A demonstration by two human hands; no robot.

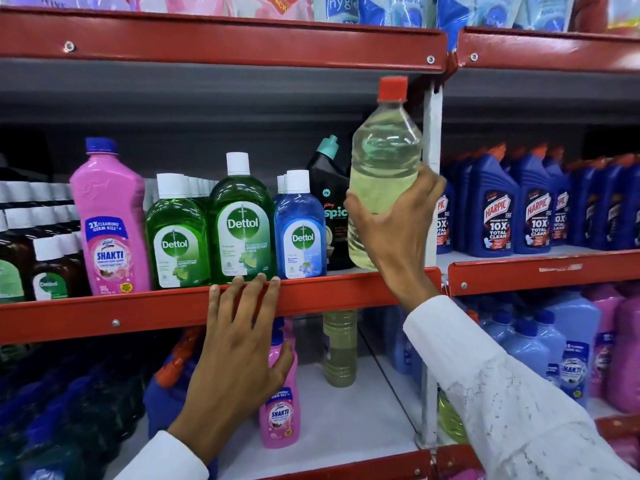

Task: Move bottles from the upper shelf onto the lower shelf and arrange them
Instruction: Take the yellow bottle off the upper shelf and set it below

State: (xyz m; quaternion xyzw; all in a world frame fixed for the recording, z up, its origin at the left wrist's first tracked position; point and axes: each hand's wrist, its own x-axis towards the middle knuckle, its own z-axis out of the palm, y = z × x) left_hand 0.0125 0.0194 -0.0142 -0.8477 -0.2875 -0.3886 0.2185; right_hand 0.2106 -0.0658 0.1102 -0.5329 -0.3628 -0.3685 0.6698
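My right hand [391,233] grips a clear bottle of pale yellow liquid with a red cap [384,161], held upright in front of the upper shelf's [145,311] right end. My left hand [239,344] rests flat with fingers spread on the red front edge of that shelf, holding nothing. On the lower shelf [349,407] stand a similar yellowish bottle [340,351] at the back and a small pink Shakti bottle [281,407] just right of my left hand.
The upper shelf holds a tall pink Shakti bottle [110,220], green Dettol bottles [240,220], a blue Dettol bottle [299,230] and a black Spic bottle [327,188]. A white upright post [433,133] divides the bays. Blue Harpic bottles [495,206] fill the right bay.
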